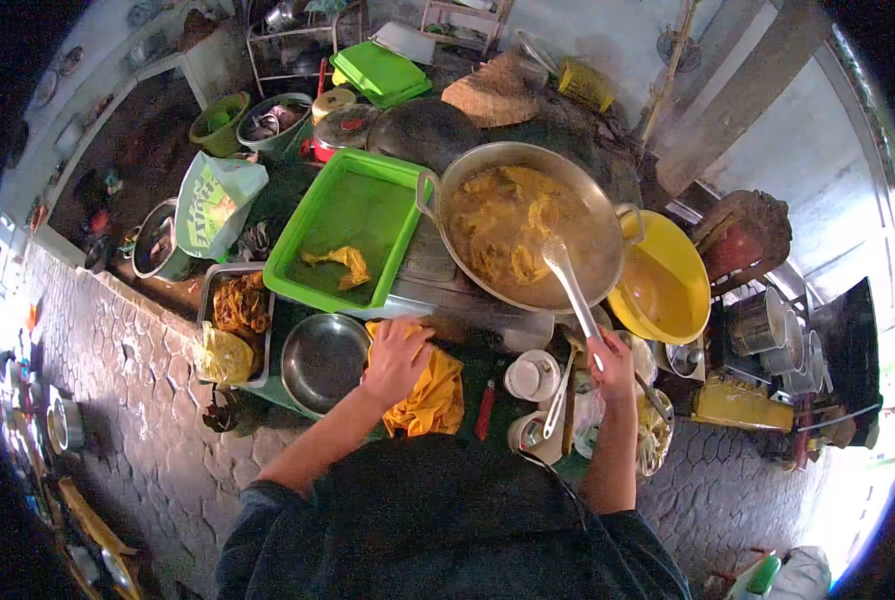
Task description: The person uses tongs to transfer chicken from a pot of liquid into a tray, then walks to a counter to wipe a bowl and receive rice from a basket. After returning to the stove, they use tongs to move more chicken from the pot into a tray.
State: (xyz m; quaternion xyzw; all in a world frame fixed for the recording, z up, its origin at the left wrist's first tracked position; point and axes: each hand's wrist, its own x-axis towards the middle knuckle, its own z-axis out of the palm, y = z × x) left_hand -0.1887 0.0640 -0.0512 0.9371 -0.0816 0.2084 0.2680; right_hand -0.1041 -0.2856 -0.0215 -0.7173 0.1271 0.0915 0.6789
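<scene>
My right hand point(612, 364) is closed round the handle of a metal slotted spoon point(574, 292). The spoon's head dips into a large two-handled pan point(454, 262) of brownish-yellow liquid, among yellow-coated pieces of food point(503, 210). My left hand point(400, 358) lies with its fingers stretched over a crumpled orange-yellow cloth point(430, 400). Just left of that cloth is a round steel bowl point(323, 362). Beyond my left hand, a green tray point(286, 262) holds a single yellow-coated piece point(343, 266).
A yellow basin point(690, 300) stands right of the pan. At left, a rectangular container point(208, 300) holds dark orange food beside a yellow-filled plastic bag point(224, 356). A red-handled knife point(486, 410), white cups point(533, 376) and utensils lie near my body. Pots point(758, 320) stand far right.
</scene>
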